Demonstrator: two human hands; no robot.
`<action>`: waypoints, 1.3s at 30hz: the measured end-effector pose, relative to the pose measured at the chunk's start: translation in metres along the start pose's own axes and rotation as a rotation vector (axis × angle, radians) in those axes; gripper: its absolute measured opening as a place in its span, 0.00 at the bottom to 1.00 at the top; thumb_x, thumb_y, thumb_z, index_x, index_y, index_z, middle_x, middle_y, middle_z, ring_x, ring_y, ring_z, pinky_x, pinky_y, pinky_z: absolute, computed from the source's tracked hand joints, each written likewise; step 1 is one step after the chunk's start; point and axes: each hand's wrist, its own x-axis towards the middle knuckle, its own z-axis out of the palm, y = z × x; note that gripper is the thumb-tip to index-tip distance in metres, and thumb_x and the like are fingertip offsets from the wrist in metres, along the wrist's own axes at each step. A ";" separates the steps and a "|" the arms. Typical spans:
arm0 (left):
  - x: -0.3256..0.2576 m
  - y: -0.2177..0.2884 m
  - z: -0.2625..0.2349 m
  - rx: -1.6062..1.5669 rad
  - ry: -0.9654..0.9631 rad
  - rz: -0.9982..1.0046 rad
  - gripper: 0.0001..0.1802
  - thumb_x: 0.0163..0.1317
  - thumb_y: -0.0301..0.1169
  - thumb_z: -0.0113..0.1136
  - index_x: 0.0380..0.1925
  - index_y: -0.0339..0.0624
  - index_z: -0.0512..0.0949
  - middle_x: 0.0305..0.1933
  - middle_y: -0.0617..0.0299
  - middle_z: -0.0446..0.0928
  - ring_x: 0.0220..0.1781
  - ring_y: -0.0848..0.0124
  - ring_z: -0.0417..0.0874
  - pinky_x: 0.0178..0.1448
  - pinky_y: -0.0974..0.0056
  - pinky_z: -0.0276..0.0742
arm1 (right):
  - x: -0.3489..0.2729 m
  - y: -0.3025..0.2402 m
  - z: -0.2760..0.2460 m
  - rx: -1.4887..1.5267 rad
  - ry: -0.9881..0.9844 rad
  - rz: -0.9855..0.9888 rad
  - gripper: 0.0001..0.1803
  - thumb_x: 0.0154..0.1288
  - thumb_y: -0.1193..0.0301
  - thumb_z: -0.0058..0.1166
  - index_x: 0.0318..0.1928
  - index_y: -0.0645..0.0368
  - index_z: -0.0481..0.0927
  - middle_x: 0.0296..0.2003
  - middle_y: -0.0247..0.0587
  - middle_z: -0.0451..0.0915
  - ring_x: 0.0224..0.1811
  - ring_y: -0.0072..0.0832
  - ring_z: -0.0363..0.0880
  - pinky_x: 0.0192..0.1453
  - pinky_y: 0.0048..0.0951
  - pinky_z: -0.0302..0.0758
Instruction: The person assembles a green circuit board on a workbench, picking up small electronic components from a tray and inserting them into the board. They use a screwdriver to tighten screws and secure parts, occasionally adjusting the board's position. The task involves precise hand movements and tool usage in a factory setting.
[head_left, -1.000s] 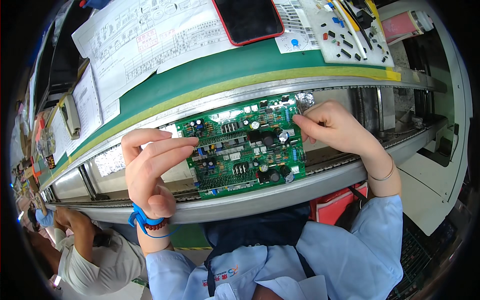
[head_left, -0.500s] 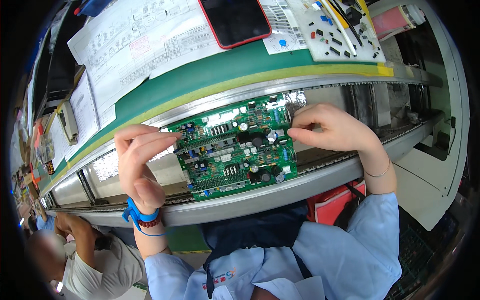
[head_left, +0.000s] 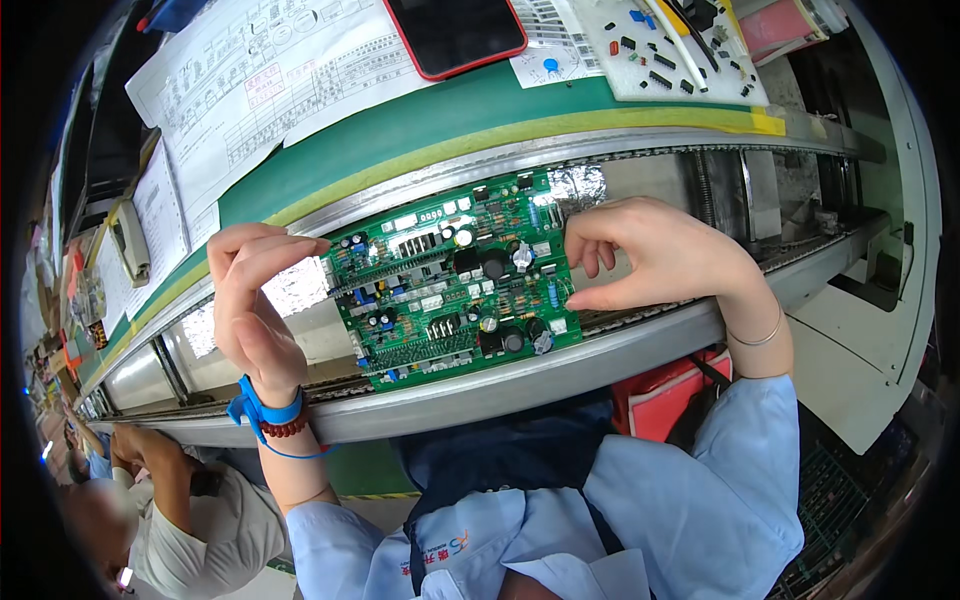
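Note:
A green circuit board [head_left: 450, 285], crowded with capacitors, connectors and other small parts, spans the two metal rails of a conveyor, slightly tilted in view. My left hand [head_left: 258, 300], with a blue strap on its wrist, is at the board's left edge. Its fingers stretch toward the upper left corner, with the thumb held apart. By the right edge is my right hand [head_left: 640, 250]. Its thumb tip reaches the board's edge lower down, while the bent fingers stay apart from the thumb near the upper right corner.
Beyond the far rail [head_left: 400, 172] is a green bench top [head_left: 420, 120] with printed sheets [head_left: 300, 80], a red-edged phone [head_left: 455, 35] and a white foam pad [head_left: 640, 85] holding loose components. The near rail [head_left: 480, 385] runs before me. Another person [head_left: 200, 520] sits at lower left.
The board has shifted slightly left along the rails, with my left hand moving alongside. My right thumb and fingers have spread apart. The whole view has also shifted a little.

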 end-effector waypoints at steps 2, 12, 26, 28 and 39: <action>0.000 -0.001 0.000 -0.004 -0.001 -0.001 0.36 0.71 0.53 0.25 0.35 0.35 0.78 0.32 0.56 0.81 0.43 0.63 0.70 0.50 0.61 0.67 | 0.000 0.001 0.001 -0.008 0.005 -0.005 0.19 0.50 0.59 0.66 0.29 0.62 0.77 0.22 0.41 0.78 0.24 0.31 0.77 0.28 0.31 0.72; -0.001 -0.004 -0.002 0.007 0.022 0.004 0.38 0.71 0.54 0.23 0.35 0.34 0.78 0.32 0.55 0.81 0.42 0.63 0.70 0.50 0.61 0.67 | 0.004 0.002 -0.002 -0.076 -0.017 0.036 0.16 0.61 0.62 0.57 0.28 0.65 0.75 0.24 0.44 0.76 0.25 0.33 0.73 0.30 0.32 0.69; -0.001 -0.003 -0.002 0.026 0.004 0.006 0.38 0.72 0.54 0.22 0.34 0.34 0.78 0.31 0.56 0.80 0.42 0.63 0.70 0.49 0.61 0.67 | 0.004 0.006 0.005 -0.027 0.105 -0.032 0.23 0.62 0.57 0.56 0.21 0.65 0.73 0.17 0.43 0.72 0.19 0.31 0.69 0.25 0.32 0.66; 0.000 -0.002 -0.002 0.030 0.000 0.002 0.38 0.72 0.54 0.22 0.34 0.34 0.78 0.31 0.56 0.80 0.42 0.63 0.70 0.49 0.61 0.67 | 0.004 0.007 0.005 -0.028 0.106 -0.032 0.23 0.62 0.57 0.56 0.21 0.65 0.73 0.17 0.43 0.72 0.18 0.31 0.69 0.24 0.32 0.66; -0.001 -0.002 -0.001 0.033 0.007 0.001 0.38 0.71 0.53 0.21 0.34 0.35 0.78 0.30 0.56 0.80 0.42 0.63 0.70 0.49 0.61 0.67 | 0.004 0.005 0.002 -0.064 0.082 -0.015 0.23 0.63 0.57 0.55 0.21 0.65 0.73 0.17 0.43 0.71 0.18 0.32 0.68 0.25 0.32 0.66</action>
